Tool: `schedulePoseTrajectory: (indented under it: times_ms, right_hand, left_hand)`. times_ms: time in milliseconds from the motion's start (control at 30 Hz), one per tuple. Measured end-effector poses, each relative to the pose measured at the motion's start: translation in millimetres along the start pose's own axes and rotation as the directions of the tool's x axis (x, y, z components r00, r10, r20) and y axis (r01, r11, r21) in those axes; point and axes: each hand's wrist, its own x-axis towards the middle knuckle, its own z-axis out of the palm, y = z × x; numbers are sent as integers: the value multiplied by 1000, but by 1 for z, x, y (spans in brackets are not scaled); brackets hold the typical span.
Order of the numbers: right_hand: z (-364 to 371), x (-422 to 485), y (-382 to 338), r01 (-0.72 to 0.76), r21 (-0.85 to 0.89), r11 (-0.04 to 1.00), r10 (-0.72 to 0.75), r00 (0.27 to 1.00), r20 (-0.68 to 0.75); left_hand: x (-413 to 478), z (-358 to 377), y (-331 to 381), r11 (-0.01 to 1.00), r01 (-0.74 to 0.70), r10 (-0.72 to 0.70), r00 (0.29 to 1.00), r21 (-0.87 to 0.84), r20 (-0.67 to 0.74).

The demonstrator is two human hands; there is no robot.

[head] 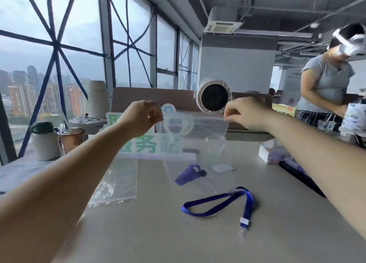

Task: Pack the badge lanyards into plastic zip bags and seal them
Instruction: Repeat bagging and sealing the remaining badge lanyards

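I hold a clear plastic zip bag (198,136) up in the air above the table. My left hand (145,116) pinches its top left corner and my right hand (240,112) pinches its top right corner. A folded blue lanyard (188,174) sits low in the bag. On the table below lies a loose blue lanyard (219,202) with a metal clip at its end. A flat empty zip bag (116,181) lies on the table to the left.
A green and white sign (152,144) stands behind the bag. A round fan (214,96), a white bottle (44,142) and a brown cup (70,138) stand further back. A tissue box (271,152) is at right. A person (326,80) stands at far right.
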Motion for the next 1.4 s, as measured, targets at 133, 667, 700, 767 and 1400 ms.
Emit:
schedulePoseTrajectory:
  times_ms: [133, 667, 700, 767, 1400]
  right_hand:
    - [-17, 1, -6, -17, 6, 1000, 17, 1000, -25]
    - [11, 11, -1, -213, 548, 809, 244, 970, 16]
    - [19, 12, 0, -228, 571, 789, 269, 963, 12]
    - [35, 17, 4, -232, 622, 747, 298, 955, -2]
    - [74, -79, 13, -163, 599, 784, 223, 975, -26]
  left_hand:
    - [16, -13, 8, 1000, -14, 15, 998, 10, -57]
    - [23, 1, 6, 988, 137, -141, 988, -71, -65]
    - [22, 9, 2, 982, 146, -154, 986, -119, -64]
    - [22, 24, -7, 962, 169, -189, 979, -217, -77]
    - [-91, 54, -1, 945, 81, -76, 997, -317, 27]
